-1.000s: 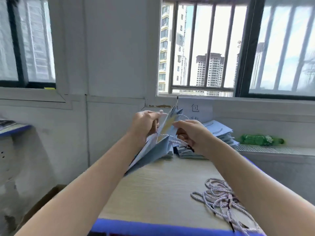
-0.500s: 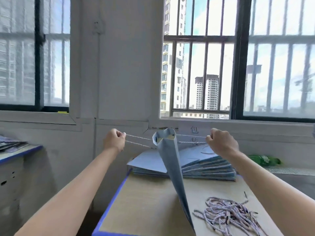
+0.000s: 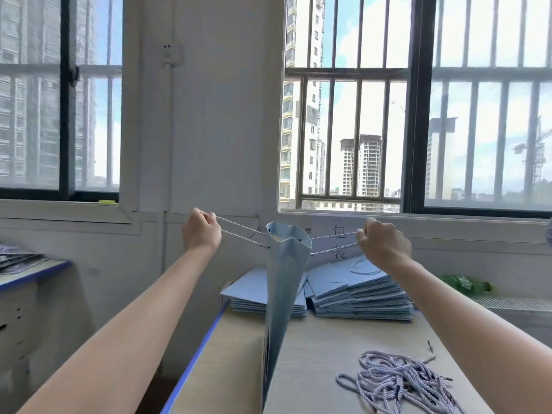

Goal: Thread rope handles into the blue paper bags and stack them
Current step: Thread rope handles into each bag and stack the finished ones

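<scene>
A folded blue paper bag (image 3: 283, 282) hangs in the air above the table, its mouth slightly open at the top. Twisted white rope handles run out of both sides of the mouth. My left hand (image 3: 200, 233) grips the left rope handle (image 3: 240, 233) and my right hand (image 3: 382, 243) grips the right rope handle (image 3: 333, 242), both pulled taut and apart. Behind the bag lie two stacks of flat blue bags (image 3: 361, 297) on the wooden table (image 3: 313, 348). A loose pile of rope handles (image 3: 397, 383) lies at the front right.
The table has a blue left edge (image 3: 194, 360) and stands against the wall under barred windows. A green bottle (image 3: 466, 283) lies on the ledge at the right. Another blue-edged surface with papers (image 3: 27, 264) is at the far left. A paper sign (image 3: 337, 240) hangs behind.
My hands left the bag's mouth and pulled the two rope handles outward, left and right. The bag now hangs upright between them, and my view has tilted upward.
</scene>
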The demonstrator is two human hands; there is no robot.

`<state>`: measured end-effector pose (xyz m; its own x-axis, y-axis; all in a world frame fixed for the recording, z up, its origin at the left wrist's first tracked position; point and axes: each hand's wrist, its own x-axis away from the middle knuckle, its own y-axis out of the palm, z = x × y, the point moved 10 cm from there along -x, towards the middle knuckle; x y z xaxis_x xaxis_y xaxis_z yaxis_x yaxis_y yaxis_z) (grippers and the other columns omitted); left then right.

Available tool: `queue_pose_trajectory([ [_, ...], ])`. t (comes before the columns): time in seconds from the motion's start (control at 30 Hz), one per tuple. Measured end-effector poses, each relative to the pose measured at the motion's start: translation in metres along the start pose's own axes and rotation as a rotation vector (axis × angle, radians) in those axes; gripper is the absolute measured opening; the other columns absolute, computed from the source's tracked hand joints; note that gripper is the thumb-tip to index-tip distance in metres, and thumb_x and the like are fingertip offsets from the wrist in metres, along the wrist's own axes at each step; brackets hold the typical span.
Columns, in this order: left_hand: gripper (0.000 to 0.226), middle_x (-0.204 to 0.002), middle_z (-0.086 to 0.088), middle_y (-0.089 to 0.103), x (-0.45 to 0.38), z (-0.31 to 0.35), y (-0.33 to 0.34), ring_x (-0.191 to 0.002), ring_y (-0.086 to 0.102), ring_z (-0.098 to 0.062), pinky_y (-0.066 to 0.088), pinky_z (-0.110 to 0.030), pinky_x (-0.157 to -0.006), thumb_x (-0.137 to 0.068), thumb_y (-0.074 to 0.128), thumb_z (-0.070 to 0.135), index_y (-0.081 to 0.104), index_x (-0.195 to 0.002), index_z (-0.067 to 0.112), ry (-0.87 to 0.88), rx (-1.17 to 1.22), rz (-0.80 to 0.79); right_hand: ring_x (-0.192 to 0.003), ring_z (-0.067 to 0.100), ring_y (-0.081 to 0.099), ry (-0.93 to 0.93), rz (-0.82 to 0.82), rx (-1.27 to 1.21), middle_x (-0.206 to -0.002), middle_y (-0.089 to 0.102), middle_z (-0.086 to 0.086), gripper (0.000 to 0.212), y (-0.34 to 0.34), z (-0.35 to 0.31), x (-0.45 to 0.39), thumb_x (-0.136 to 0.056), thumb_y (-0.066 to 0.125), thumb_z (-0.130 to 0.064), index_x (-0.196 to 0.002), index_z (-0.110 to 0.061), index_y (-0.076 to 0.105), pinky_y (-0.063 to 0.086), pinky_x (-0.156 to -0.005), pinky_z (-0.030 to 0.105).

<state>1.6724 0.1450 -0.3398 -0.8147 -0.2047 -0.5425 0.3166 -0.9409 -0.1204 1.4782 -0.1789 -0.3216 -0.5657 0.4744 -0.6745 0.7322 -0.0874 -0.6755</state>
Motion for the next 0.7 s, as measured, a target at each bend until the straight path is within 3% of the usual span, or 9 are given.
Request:
queue_pose_trajectory([
  [0.1, 0.018, -0.095, -0.022, 0.064, 0.0, -0.008, 0.001, -0.087, 0.063, -0.039, 0.051, -0.043, -0.08, -0.098, 0.043, 0.021, 0.043, -0.084, 0.01, -0.03, -0.026, -0.005, -0.071, 0.025, 0.059, -0.01, -0.001, -0.01, -0.066, 0.053, 0.002, 0.016, 0.002, -0.003, -0.003, -0.098, 0.042, -0.021, -0.087, -0.01, 0.047, 0.047, -0.065, 0.033],
  [0.2, 0.024, -0.054, -0.009, 0.059, 0.01, -0.034, 0.016, -0.05, 0.055, -0.026, 0.052, -0.035, -0.065, -0.094, 0.044, 0.009, 0.043, -0.07, 0.007, -0.133, -0.019, -0.138, -0.073, 0.025, 0.058, 0.009, -0.048, 0.007, -0.073, 0.055, 0.004, 0.018, 0.014, 0.002, 0.006, -0.097, 0.041, -0.021, -0.085, -0.011, 0.049, 0.044, -0.064, 0.031],
  [0.33, 0.029, -0.056, -0.007, 0.04, 0.046, -0.081, 0.049, -0.029, 0.038, -0.014, 0.039, -0.021, -0.046, -0.093, 0.042, 0.0, 0.037, -0.067, 0.01, -0.373, 0.072, -0.412, -0.075, 0.024, 0.058, 0.03, -0.282, 0.007, -0.078, 0.055, 0.004, 0.023, 0.07, 0.017, 0.03, -0.095, 0.04, -0.022, -0.075, -0.014, 0.046, 0.047, -0.067, 0.032],
  [0.5, 0.037, -0.038, 0.001, 0.028, 0.097, -0.109, 0.087, -0.024, 0.025, -0.01, 0.032, -0.012, -0.034, -0.092, 0.042, -0.003, 0.032, -0.061, 0.012, -0.536, 0.193, -0.629, -0.037, 0.005, 0.047, -0.027, -0.631, -0.328, -0.061, 0.056, 0.003, 0.029, 0.128, -0.004, 0.077, -0.1, 0.038, -0.018, -0.072, -0.015, 0.046, 0.038, -0.04, 0.015],
  [0.7, 0.031, -0.036, 0.003, 0.034, 0.111, -0.11, 0.098, -0.027, 0.031, -0.011, 0.038, -0.018, -0.035, -0.093, 0.043, 0.003, 0.038, -0.064, 0.011, -0.573, 0.253, -0.656, -0.035, 0.01, 0.045, -0.002, -0.625, -0.473, -0.055, 0.056, 0.004, 0.027, 0.144, -0.027, 0.093, -0.093, 0.035, -0.012, -0.068, -0.013, 0.044, 0.03, -0.035, 0.018],
])
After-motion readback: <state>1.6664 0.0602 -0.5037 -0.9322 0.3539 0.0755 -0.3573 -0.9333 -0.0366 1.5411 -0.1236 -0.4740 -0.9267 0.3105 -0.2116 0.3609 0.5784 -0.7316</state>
